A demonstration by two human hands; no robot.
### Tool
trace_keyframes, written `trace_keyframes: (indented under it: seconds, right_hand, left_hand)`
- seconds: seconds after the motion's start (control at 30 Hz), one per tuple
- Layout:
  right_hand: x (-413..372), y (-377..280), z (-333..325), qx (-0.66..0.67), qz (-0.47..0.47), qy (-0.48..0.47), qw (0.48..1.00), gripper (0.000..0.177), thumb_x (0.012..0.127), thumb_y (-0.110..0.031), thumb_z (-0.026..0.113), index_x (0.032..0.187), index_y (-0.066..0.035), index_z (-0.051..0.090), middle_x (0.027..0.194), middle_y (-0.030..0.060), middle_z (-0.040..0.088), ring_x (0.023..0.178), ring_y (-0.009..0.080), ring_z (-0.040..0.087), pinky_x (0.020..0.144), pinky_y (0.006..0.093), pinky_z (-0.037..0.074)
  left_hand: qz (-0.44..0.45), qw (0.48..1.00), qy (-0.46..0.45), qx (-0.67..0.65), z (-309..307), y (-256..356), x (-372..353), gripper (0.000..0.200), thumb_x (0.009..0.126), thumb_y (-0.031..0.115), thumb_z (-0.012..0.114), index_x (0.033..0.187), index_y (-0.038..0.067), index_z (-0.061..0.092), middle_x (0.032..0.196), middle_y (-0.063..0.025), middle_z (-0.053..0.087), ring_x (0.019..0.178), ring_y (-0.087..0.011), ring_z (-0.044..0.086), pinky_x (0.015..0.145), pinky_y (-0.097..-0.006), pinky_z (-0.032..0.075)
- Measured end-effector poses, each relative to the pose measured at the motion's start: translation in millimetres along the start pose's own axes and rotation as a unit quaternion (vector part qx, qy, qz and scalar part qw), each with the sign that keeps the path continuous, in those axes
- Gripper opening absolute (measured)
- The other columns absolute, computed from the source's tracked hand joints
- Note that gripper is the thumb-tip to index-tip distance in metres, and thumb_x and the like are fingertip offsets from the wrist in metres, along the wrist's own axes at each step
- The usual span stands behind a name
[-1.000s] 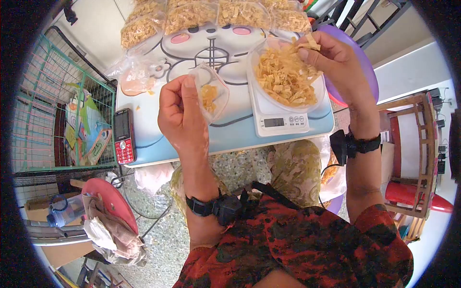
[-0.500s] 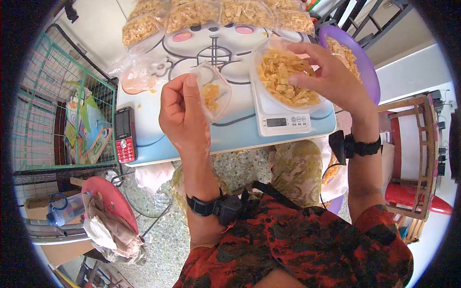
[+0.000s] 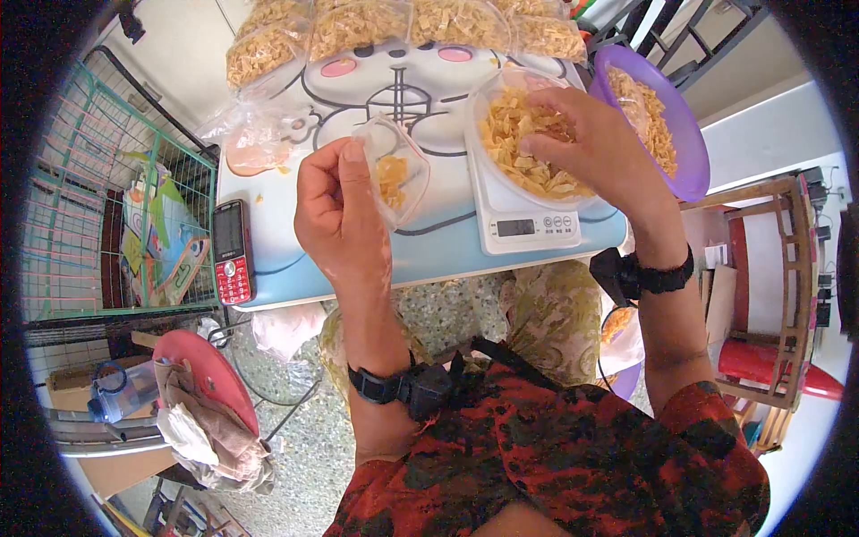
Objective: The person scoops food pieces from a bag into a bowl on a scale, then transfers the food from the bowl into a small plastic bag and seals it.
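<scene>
A blue-lidded water bottle (image 3: 125,394) lies at far left, beside a round pink surface (image 3: 213,365) draped with brown and white cloths (image 3: 210,430), below a green wire cage (image 3: 107,224). A red-and-black keypad phone (image 3: 233,255) rests at the left edge of a cartoon-printed desk (image 3: 425,251), near crumpled clear plastic (image 3: 259,134). The left hand (image 3: 338,204), a black strap at its wrist, pinches the rim of a small clear bag (image 3: 409,154) between thumb and bent fingers; a few yellow pieces sit inside the bag, above the desk. Plump bags of pale yellow strips (image 3: 358,31) line the far side. Right of the small bag, a clear bowl (image 3: 475,112) of yellow strips (image 3: 512,134) stands on a white digital scale (image 3: 532,240), its display too small to read. The right hand (image 3: 598,148) reaches over the bowl, fingers curved and parted from the thumb, the thumb tip at the strips. At right, a purple basin (image 3: 692,170) holds more strips (image 3: 660,116) and some clear plastic.
</scene>
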State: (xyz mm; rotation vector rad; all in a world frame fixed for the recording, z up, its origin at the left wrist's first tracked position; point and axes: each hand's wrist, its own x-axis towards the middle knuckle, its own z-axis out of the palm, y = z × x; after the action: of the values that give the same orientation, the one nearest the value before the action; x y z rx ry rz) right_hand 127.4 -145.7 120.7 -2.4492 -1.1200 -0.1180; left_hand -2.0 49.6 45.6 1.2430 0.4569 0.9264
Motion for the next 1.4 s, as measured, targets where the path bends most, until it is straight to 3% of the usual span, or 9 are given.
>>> trace_keyframes:
  seconds: [0.3,0.4,0.5,0.6,0.7,0.9,1.2,1.4]
  right_hand:
    - [1,18,3,0.027,-0.014,0.015,0.999,0.029,0.081,-0.021,0.067,0.106,-0.005,0.064,0.098,0.0158,0.066,0.089,0.0321,0.065,0.081,0.0381,0.051]
    - [1,14,-13,0.081,0.043,0.009,0.996,0.025,0.083,-0.019,0.067,0.104,-0.005,0.065,0.091,0.0131,0.067,0.082,0.0234,0.066,0.075,0.0336,0.052]
    - [2,21,-23,0.167,0.118,0.011,0.979,0.022,0.088,-0.018,0.065,0.105,-0.003,0.065,0.088,0.0079,0.068,0.079,0.0145,0.065,0.072,0.0274,0.051]
    - [2,26,-20,0.375,0.128,0.057,0.916,0.023,0.092,-0.018,0.062,0.109,-0.001,0.063,0.092,0.0047,0.067,0.083,0.0105,0.064,0.072,0.0249,0.053]
    - [1,30,-21,0.531,0.168,0.079,0.827,0.023,0.094,-0.014,0.058,0.112,0.0,0.061,0.101,0.0051,0.066,0.088,0.0137,0.065,0.078,0.028,0.056]
    - [2,43,-23,0.663,0.161,0.063,0.729,0.021,0.094,-0.009,0.056,0.113,0.001,0.059,0.112,0.0073,0.064,0.103,0.0171,0.063,0.092,0.0327,0.054]
    - [3,35,-17,0.691,0.171,0.126,0.691,0.02,0.093,-0.007,0.057,0.112,0.0,0.058,0.112,0.0074,0.064,0.108,0.02,0.061,0.102,0.0393,0.048]
    - [10,36,-26,0.703,0.136,0.087,0.693,0.021,0.092,-0.005,0.057,0.113,0.0,0.058,0.111,0.0066,0.064,0.109,0.0196,0.06,0.099,0.0389,0.049]
  left_hand:
    - [0.005,1.0,0.006,0.005,-1,1,1,0.019,0.096,0.021,0.06,0.1,0.003,0.065,0.085,0.0014,0.061,0.074,-0.0031,0.051,0.063,-0.0178,0.042]
    - [0.011,1.0,0.015,0.013,-2,0,2,0.019,0.096,0.021,0.06,0.1,0.003,0.065,0.082,0.0027,0.06,0.069,-0.0022,0.049,0.058,-0.0172,0.04]
    - [-0.006,1.0,0.019,0.004,-2,-3,2,0.018,0.095,0.021,0.06,0.099,0.004,0.065,0.077,0.0042,0.058,0.062,-0.0013,0.045,0.051,-0.0169,0.035]
    - [-0.017,1.0,0.016,-0.016,-2,-2,2,0.018,0.095,0.021,0.061,0.098,0.004,0.065,0.072,0.0049,0.055,0.055,-0.001,0.041,0.045,-0.0176,0.029]
    - [-0.037,0.999,0.014,-0.024,-1,7,0,0.018,0.094,0.021,0.062,0.099,0.004,0.064,0.071,0.0045,0.054,0.054,-0.0013,0.041,0.044,-0.0182,0.028]
    - [-0.06,0.994,0.002,-0.093,-1,5,2,0.019,0.093,0.021,0.062,0.1,0.003,0.063,0.073,0.0035,0.056,0.058,-0.0022,0.046,0.044,-0.018,0.032]
    - [-0.104,0.988,-0.041,-0.109,-2,8,0,0.017,0.093,0.02,0.063,0.098,0.004,0.063,0.074,0.0021,0.058,0.057,-0.004,0.049,0.043,-0.0197,0.038]
    - [-0.091,0.989,-0.032,-0.113,-1,6,1,0.02,0.094,0.022,0.062,0.097,0.002,0.061,0.073,-0.0005,0.058,0.052,-0.0058,0.05,0.039,-0.0196,0.041]
